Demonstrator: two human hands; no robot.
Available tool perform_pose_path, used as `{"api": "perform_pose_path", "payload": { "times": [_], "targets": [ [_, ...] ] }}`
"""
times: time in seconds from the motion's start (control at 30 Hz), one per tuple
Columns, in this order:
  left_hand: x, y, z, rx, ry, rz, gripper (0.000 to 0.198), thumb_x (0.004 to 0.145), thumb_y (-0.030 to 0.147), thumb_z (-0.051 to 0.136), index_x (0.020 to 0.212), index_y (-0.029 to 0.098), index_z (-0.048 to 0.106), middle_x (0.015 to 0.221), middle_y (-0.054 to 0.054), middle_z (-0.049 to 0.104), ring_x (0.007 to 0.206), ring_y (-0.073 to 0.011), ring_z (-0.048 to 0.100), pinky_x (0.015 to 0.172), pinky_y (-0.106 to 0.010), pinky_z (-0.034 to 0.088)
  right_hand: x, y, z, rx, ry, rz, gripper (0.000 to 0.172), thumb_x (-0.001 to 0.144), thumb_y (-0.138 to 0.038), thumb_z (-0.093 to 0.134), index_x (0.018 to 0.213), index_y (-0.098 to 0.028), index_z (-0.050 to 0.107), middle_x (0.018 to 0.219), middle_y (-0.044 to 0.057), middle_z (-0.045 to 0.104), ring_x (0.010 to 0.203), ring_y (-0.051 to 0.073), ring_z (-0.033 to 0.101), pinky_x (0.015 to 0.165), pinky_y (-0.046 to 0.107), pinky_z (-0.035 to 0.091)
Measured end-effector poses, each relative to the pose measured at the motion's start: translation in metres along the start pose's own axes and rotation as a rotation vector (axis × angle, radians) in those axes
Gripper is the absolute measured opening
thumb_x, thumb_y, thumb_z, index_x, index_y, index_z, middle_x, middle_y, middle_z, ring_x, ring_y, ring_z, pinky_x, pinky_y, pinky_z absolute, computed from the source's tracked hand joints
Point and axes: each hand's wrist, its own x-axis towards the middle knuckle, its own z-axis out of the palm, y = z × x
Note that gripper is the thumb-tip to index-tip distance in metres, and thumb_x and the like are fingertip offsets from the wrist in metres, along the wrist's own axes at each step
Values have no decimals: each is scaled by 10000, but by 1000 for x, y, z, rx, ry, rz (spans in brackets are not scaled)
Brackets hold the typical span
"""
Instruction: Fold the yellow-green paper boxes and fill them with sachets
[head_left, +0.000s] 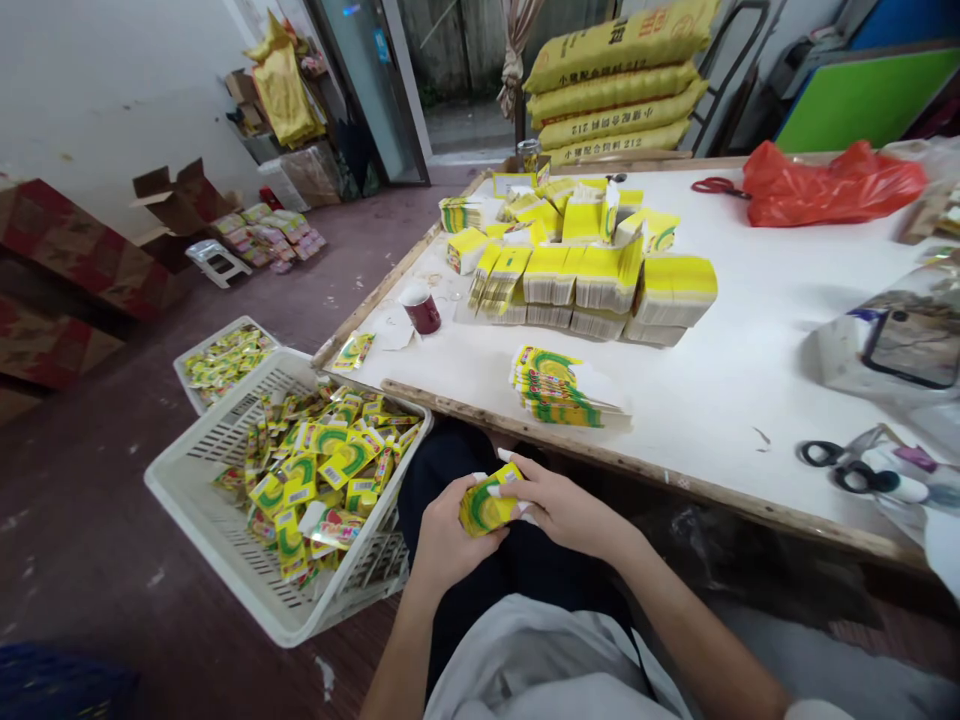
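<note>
Over my lap, both hands hold a small yellow-and-green printed packet [487, 503]. My left hand [442, 540] wraps round its left side, and my right hand [551, 500] grips its right edge with thumb and fingers. Whether it is one packet or several pressed together is hard to tell. Just beyond my hands, a fanned stack of printed cards [559, 385] in matching colours lies near the table's front edge. To my left, a white plastic basket [202, 440] holds many similar packets, heaped loosely.
Rows of yellow card stacks [592, 275] stand on the white table [750, 380], with a dark red mug [421, 309] to their left. At the right lie black-handled scissors [855, 475], a phone [915, 345] and a red plastic bag [832, 185]. A smaller basket [184, 370] sits behind the large one.
</note>
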Motion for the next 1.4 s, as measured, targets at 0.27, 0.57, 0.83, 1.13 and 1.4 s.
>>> {"api": "perform_pose_path", "payload": {
  "times": [0.27,0.57,0.83,1.13,1.4],
  "targets": [
    [11,7,1,-52,-44,-25,558,583,293,858,1110,218,691,983,-70,746,843,-240,691,804,-358,555,-2,2,-4,4,12,75,432,849,-75,584,1260,-206,556,1521,192,363,1327,278,500,1055,437,453],
    [9,4,6,53,-58,23,565,575,275,859,1114,225,696,1010,-75,745,876,-262,697,822,-381,552,0,6,-12,154,-54,9,241,827,-110,632,1047,-203,599,1315,124,495,1211,228,543,1023,395,459],
    [6,9,6,23,-30,19,558,623,304,847,1141,208,662,1038,-82,728,893,-251,690,809,-356,541,-1,4,7,301,113,-6,341,857,-175,581,1181,-192,477,1303,143,503,1274,252,486,1044,410,433],
    [11,-2,4,-365,313,-107,587,624,314,862,1147,209,616,1059,-55,704,895,-187,679,813,-287,543,19,12,-4,101,371,16,592,844,-246,614,1383,-181,377,1351,162,508,1190,265,556,1040,441,446],
    [28,-18,-21,-1278,671,-473,414,943,518,452,1039,143,600,1108,-164,680,958,-237,706,790,-372,596,59,55,-86,-625,566,782,327,874,-305,624,1125,-96,644,1125,203,599,1081,350,553,902,435,446]
  ]
}}
